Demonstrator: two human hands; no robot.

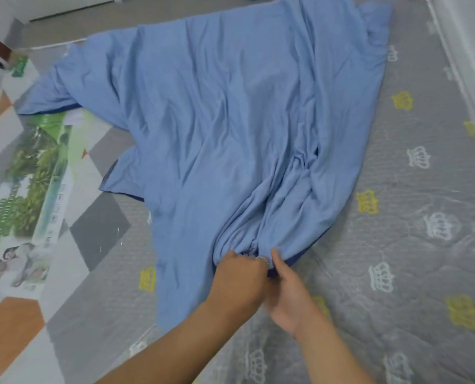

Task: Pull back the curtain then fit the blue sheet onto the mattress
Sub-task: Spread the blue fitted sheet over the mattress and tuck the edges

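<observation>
The blue sheet (225, 115) lies rumpled and spread over the grey mattress (413, 206), which is wrapped in clear plastic and printed with white and yellow crowns. Its left part hangs off the mattress onto the floor. The near edge of the sheet is bunched into folds. My left hand (240, 275) grips that bunched edge from the left. My right hand (287, 289) pinches the same bunch from the right, thumb on top. Both hands touch each other at the gather. No curtain shows in view.
A printed cardboard box (28, 189) with green plants and faces lies on the patterned tile floor (98, 231) to the left. A white wall or frame (468, 65) runs along the mattress's right side. A white object stands at far left.
</observation>
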